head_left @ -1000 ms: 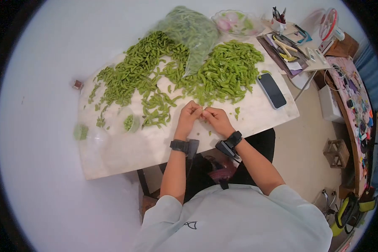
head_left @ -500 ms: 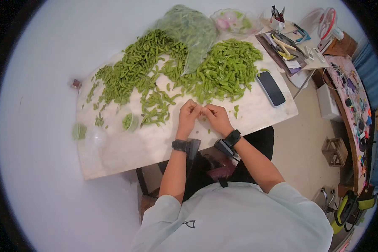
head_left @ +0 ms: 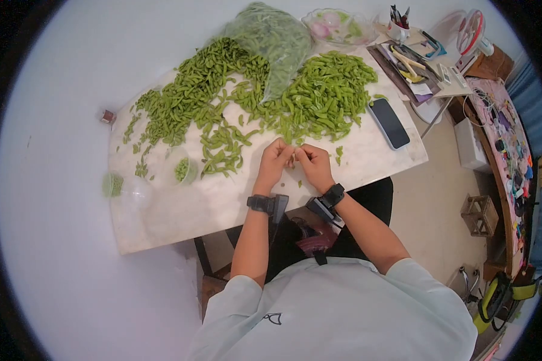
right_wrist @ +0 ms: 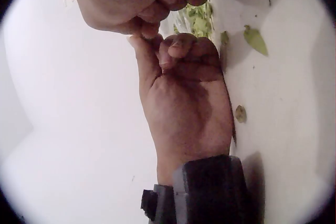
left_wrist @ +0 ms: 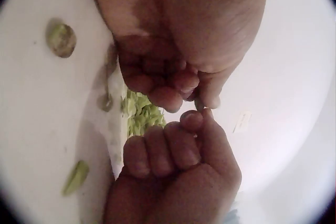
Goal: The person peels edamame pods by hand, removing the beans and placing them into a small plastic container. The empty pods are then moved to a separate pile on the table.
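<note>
Over the table's near side, my left hand (head_left: 273,162) and my right hand (head_left: 315,165) meet fingertip to fingertip. Between them they pinch a small edamame pod (left_wrist: 198,103), mostly hidden by the thumbs and index fingers. The other fingers of both hands are curled in, as the left wrist view shows. Just beyond the hands lies a big heap of green edamame pods (head_left: 331,90). On the table below the hands are a flat green scrap (left_wrist: 76,178) and a brownish-green bit (left_wrist: 62,39).
A second pod heap (head_left: 174,108) spreads left, with a clear plastic bag of pods (head_left: 271,36) behind. A cup of shelled beans (head_left: 182,169) and another cup (head_left: 112,185) stand at left. A phone (head_left: 389,123) lies right; a glass bowl (head_left: 337,27) sits at the back.
Both hands stay together at nearly the same spot, their fingers shifting slightly around the pod. The head view has tilted a little; the heaps and cups have not moved on the table.
</note>
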A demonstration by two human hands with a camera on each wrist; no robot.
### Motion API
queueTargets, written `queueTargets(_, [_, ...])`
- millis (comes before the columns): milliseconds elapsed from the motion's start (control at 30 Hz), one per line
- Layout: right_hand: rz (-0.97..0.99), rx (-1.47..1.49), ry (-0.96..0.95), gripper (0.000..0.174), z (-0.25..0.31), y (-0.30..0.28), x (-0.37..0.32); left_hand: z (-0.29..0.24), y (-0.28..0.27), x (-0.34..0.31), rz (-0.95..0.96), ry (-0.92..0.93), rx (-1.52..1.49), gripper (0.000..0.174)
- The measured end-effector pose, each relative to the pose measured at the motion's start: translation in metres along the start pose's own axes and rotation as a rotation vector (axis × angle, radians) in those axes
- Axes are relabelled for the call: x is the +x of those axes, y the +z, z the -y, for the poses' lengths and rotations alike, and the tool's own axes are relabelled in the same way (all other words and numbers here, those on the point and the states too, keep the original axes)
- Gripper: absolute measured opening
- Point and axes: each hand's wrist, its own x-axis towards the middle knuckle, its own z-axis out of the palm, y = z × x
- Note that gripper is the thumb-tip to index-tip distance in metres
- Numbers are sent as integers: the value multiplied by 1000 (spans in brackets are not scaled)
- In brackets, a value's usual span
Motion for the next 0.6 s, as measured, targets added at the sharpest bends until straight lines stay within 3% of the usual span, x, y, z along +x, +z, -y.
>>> queueTargets(333, [-38, -211, -25, 28, -3, -1, 3, -1, 3, -3, -25, 46, -6, 20])
queueTargets(467, [-36, -52, 50, 28, 0, -4, 4, 1, 4, -3, -67, 89, 33, 8])
queueTargets(600, [15, -37, 61, 28, -5, -6, 6, -4, 3, -6, -91, 85, 46, 13])
